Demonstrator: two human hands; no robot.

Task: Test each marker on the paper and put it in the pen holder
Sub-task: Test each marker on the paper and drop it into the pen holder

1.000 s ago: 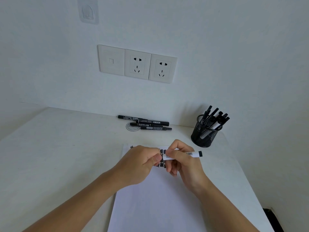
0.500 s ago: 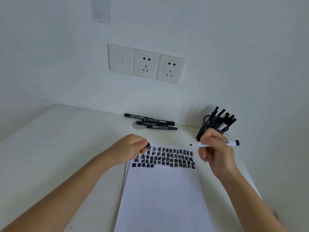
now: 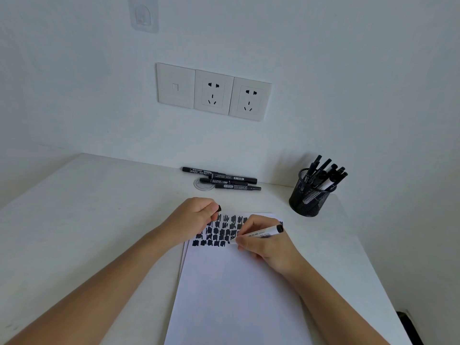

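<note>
Right hand (image 3: 263, 241) grips white marker (image 3: 261, 232) in writing hold, tip down on paper (image 3: 236, 295) beside black scribble rows (image 3: 216, 232). Left hand (image 3: 196, 215) curled, pinches black cap (image 3: 219, 208) at sheet's top left corner. Pen holder (image 3: 308, 197) far right near table (image 3: 74, 220) edge, well apart. Three spare markers (image 3: 224, 180) by wall.

1. The white rectangular paper sheet (image 3: 236, 295) is carrying rows of black scribbled blocks (image 3: 216, 236) across its top; the rest is showing plain white.
2. The white-barrelled plastic marker (image 3: 263, 232) is showing a black end and small dark print.
3. The small black plastic cap (image 3: 219, 208) is showing solid black.
4. The black wire-mesh cylindrical pen holder (image 3: 308, 199) is showing a fine grid pattern.
5. The loose black slim markers (image 3: 229, 181) are bearing white label print.
6. The off-white square plastic socket plates (image 3: 214, 92) are showing black slots.
</note>
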